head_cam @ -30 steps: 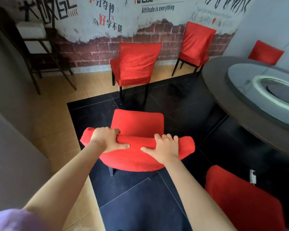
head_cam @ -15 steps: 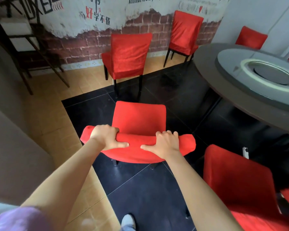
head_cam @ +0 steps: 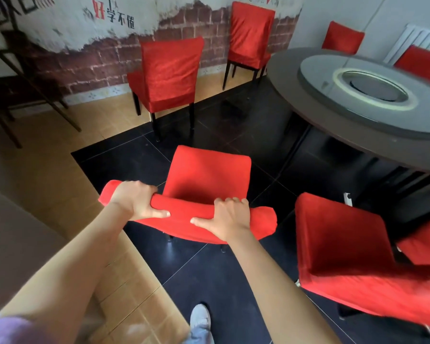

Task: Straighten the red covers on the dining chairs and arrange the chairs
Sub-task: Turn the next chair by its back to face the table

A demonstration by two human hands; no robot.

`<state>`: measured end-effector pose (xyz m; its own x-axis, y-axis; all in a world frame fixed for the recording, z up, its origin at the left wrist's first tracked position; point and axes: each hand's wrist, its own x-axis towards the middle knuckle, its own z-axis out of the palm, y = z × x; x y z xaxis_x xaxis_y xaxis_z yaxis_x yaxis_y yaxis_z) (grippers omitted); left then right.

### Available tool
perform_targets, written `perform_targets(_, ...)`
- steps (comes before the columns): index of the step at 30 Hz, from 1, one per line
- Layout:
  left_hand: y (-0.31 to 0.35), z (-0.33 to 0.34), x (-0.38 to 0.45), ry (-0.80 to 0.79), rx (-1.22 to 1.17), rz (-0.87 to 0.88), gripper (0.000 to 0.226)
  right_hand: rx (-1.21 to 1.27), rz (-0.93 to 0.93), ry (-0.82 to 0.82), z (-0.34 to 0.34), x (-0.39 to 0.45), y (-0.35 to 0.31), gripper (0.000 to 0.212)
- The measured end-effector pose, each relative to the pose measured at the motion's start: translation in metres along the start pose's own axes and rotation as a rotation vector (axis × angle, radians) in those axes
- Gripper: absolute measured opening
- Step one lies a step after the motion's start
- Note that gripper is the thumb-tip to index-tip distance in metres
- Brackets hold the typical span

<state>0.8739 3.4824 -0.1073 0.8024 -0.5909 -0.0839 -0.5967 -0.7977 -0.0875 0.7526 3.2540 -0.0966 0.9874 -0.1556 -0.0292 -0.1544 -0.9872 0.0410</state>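
Both hands, left hand (head_cam: 137, 201) and right hand (head_cam: 227, 216), stay clenched on the red-covered chair (head_cam: 209, 180) backrest, swung nearer the round table (head_cam: 308, 115) for placement.

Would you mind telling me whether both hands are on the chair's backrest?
Yes, the left hand and the right hand both grip the top of the red-covered chair backrest.

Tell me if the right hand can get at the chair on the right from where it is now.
Probably yes. The right hand grips the top of the held chair, and the chair on the right stands close beside it with only bare floor between. It must let go first.
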Motion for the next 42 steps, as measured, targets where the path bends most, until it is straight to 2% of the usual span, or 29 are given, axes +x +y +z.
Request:
perform_targets(7,-0.007,-0.008,0.032,0.041,-0.023,-0.012,0.079,-0.012,0.005,0.063,-0.005,0.032,0.009,0.081)
perform_targets(12,-0.013,-0.029,0.088,0.018,-0.022,-0.036,0.076,-0.003,0.012,0.055,-0.017,0.088,0.028,0.081)
perform_targets(18,-0.032,-0.036,0.158,0.02,-0.013,0.008,0.082,0.108,-0.009,0.054,-0.017,0.158,0.052,0.067)
perform_targets(27,-0.051,-0.045,0.253,0.002,0.0,0.052,0.084,0.044,0.047,0.101,-0.014,0.247,0.075,0.078)
perform_targets(31,-0.053,-0.052,0.297,-0.009,0.004,0.081,0.082,0.015,0.086,0.061,-0.017,0.285,0.091,0.082)
perform_targets(42,-0.058,-0.056,0.386,-0.041,-0.052,0.076,0.078,0.041,0.101,0.023,-0.017,0.37,0.129,0.077)
